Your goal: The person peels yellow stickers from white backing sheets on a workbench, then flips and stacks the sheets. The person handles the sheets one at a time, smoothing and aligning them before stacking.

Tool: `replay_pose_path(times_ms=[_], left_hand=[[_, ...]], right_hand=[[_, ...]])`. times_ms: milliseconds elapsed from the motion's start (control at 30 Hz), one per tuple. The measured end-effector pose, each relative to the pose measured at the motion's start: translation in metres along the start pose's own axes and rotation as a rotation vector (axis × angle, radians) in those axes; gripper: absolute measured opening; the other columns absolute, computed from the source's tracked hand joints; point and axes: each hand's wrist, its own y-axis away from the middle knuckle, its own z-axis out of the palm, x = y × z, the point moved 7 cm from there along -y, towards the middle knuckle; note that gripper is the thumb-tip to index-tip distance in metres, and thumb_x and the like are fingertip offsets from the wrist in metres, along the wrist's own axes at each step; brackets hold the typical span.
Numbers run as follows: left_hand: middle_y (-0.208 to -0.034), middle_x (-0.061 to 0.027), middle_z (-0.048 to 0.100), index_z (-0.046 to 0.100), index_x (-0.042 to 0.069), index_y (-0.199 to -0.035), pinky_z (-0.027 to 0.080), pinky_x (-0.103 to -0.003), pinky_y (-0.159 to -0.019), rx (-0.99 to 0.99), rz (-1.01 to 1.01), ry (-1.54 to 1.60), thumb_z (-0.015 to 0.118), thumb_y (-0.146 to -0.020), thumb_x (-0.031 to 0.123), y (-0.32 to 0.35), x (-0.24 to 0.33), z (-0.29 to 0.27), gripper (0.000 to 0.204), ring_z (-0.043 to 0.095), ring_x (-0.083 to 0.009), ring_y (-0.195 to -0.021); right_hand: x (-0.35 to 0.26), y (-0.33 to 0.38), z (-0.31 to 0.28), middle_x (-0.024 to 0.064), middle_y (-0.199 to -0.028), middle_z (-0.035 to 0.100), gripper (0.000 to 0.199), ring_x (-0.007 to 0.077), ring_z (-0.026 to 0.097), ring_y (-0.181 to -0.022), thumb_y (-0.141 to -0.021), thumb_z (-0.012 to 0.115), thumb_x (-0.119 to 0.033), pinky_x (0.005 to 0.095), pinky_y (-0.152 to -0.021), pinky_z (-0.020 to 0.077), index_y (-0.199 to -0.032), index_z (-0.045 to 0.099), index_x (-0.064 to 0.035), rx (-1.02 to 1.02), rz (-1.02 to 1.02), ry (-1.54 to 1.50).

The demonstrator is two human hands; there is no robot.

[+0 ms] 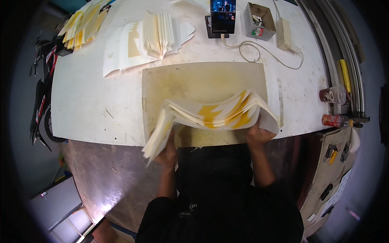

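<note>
Between my two hands a sagging stack of white paper sheets (194, 112) with yellow-orange printed shapes is held above a tan board. My left hand (169, 153) grips the stack's left end from beneath, where the sheets fold downward and their edges fan out. At the other end, my right hand (259, 133) is closed around the bent-over right side. The sheets partly hide the fingers of both hands. Under the stack, the tan board (202, 79) lies flat at the table's near edge.
Beyond the board sit a fanned stack of cream sheets (158, 34) and, far left, more yellow-and-white sheets (83, 24). A phone (223, 16) stands by a grey box (260, 22). A cable (279, 58) runs to a power strip (284, 34). A cup (332, 95) and bottle (335, 120) stand at right.
</note>
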Motion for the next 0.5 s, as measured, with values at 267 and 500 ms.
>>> replay_pose_path(times_ms=[267,500], left_hand=[[-0.117,-0.0195,0.065,0.057,-0.011,-0.123,0.048,-0.036,-0.095,-0.080,-0.180,0.154,0.069,-0.089,0.002,0.018,-0.044,-0.001,0.039,0.063,-0.0247,-0.107],[-0.110,-0.0158,0.067,0.063,-0.010,-0.113,0.050,-0.034,-0.089,0.039,-0.261,0.046,0.068,-0.089,0.001,0.025,-0.030,0.023,0.027,0.063,-0.0208,-0.098]], right_hand=[[0.019,0.021,0.001,0.0175,-0.102,0.064,0.024,0.0245,0.063,-0.091,-0.086,0.065,0.009,0.0330,-0.082,0.0508,-0.109,0.059,0.0050,-0.185,0.041,0.155],[0.033,0.031,0.011,0.0149,-0.099,0.063,0.014,0.0272,0.062,-0.087,-0.089,0.064,0.007,0.0347,-0.078,0.0506,-0.103,0.063,0.0040,0.037,0.209,-0.011]])
